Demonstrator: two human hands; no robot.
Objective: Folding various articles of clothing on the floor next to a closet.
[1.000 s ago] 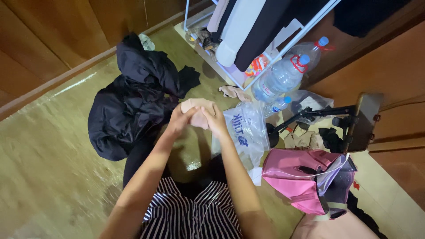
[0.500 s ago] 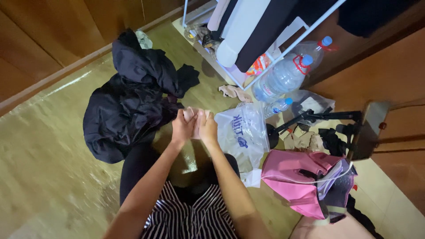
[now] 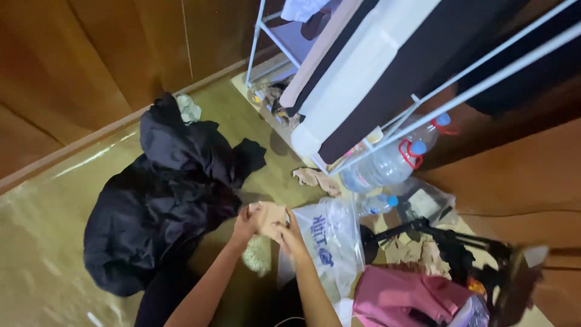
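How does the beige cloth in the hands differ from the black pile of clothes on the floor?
The beige cloth is small and pale; the black pile is large and dark. The cloth is held folded between the left hand and right hand; the pile lies loose, untouched. Both are soft fabric.

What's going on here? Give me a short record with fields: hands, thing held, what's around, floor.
left hand: left hand grips the beige cloth from the left
right hand: right hand holds the same cloth from the right
thing held: small, soft, bunched between both hands, above the floor
to the left: heap of black clothes
to the right: clear plastic bag, pink bag, water bottles
above: white clothes rack with hanging garments
floor: shiny yellowish floor
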